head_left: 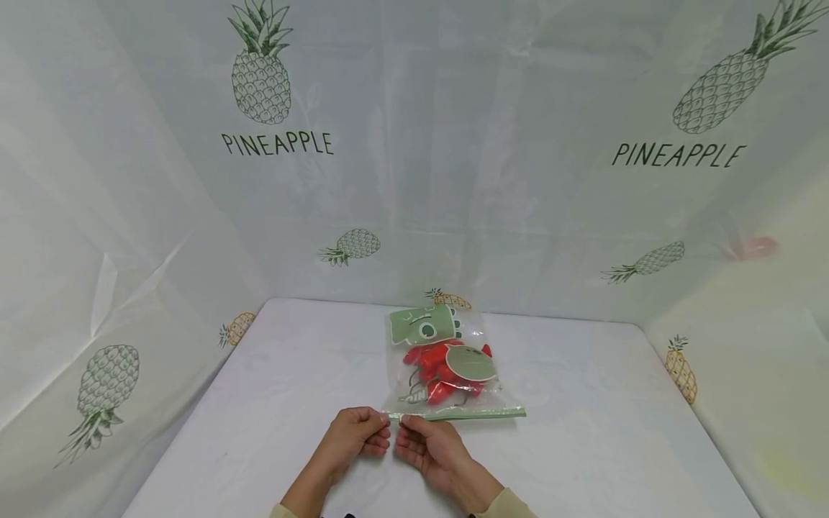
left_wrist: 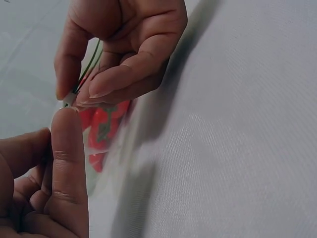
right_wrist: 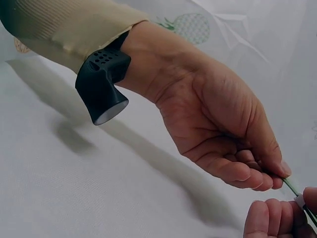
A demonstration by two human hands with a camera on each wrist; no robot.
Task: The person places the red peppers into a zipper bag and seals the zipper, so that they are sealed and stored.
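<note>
A clear zip bag [head_left: 505,392] with a green cartoon print lies flat on the table, its green zip strip [head_left: 479,414] along the near edge. Inside it are several red peppers [head_left: 440,392] with thin stems. At the strip's left end, my left hand [head_left: 352,439] pinches the corner between thumb and index finger. A small whitish slider [right_wrist: 299,200] shows at those fingertips in the right wrist view. Just to the right, my right hand [head_left: 437,453] pinches the strip with thumb and forefinger, the other fingers curled below. The two hands nearly touch.
The white table [head_left: 583,432] is enclosed by a pale curtain [head_left: 453,144] with pineapple prints at the back and both sides. A black camera mount [right_wrist: 101,82] sits on the right wrist. A blurred reddish shape [head_left: 754,248] shows behind the curtain at right.
</note>
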